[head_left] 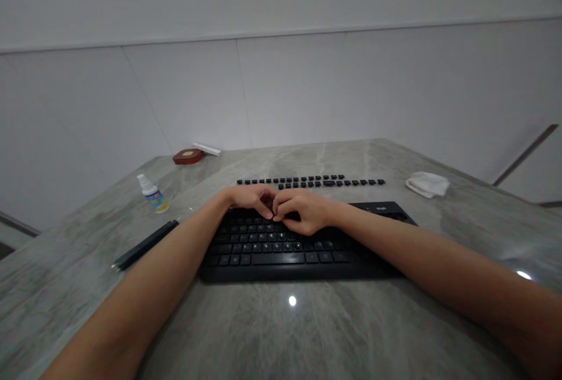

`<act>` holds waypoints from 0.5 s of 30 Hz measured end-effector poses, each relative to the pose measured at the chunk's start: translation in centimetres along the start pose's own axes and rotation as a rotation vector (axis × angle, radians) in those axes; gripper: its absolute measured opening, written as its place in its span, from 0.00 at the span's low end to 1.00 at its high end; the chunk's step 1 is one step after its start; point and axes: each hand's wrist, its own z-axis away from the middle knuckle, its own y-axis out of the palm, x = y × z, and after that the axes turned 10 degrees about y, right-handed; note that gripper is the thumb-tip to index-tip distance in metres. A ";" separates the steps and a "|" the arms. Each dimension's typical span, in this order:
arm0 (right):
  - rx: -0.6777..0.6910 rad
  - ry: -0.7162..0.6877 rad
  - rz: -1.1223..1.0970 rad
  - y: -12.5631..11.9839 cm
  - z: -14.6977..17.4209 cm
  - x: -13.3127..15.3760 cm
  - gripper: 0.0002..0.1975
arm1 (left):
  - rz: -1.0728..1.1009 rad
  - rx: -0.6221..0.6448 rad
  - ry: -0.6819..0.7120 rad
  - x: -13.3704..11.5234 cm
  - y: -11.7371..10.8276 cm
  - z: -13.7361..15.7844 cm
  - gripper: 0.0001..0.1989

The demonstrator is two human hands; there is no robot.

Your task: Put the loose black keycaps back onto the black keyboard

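A black keyboard (281, 271) lies on the table in front of me, the long space bar along its near side. My left hand (251, 197) and my right hand (305, 210) meet over its upper rows. The fingertips of both are pinched close together, touching or nearly so. Something small and dark may sit between them, too small to make out. Beyond the hands, loose black keycaps (302, 184) are laid out in two rows. My hands and right forearm hide part of the keyboard's upper and right side.
To the left stand a white spray bottle (154, 195) and a long dark bar-shaped object (147, 244). Farther back are a reddish-brown case (188, 156) and a white flat strip (207, 149). A folded white cloth (427, 184) lies at the right, on the grey marbled table (307, 333).
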 end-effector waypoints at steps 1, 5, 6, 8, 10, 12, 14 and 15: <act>-0.010 -0.007 -0.018 0.1 0.0 0.0 0.08 | 0.042 -0.003 0.012 0.1 0.0 0.1 0.18; -0.042 -0.016 -0.039 0.3 -0.2 0.2 0.05 | 0.115 -0.016 0.017 0.1 0.2 0.2 0.19; -0.047 -0.009 -0.041 0.4 -0.2 0.2 0.05 | 0.115 -0.019 0.011 0.0 0.2 0.2 0.18; -0.051 0.011 -0.047 0.6 -0.3 0.1 0.04 | 0.106 -0.024 0.004 0.0 0.3 0.1 0.17; -0.052 0.027 -0.056 0.7 -0.3 -0.1 0.04 | 0.092 -0.033 0.006 0.0 0.2 0.1 0.17; -0.058 0.038 -0.065 0.8 -0.4 -0.2 0.04 | 0.082 -0.042 0.011 0.1 0.2 0.1 0.17; -0.069 0.054 -0.078 0.9 -0.4 -0.4 0.04 | 0.078 -0.048 0.014 0.2 0.1 0.2 0.17; -0.074 0.062 -0.085 0.9 -0.4 -0.5 0.04 | 0.075 -0.050 0.015 0.2 0.1 0.2 0.17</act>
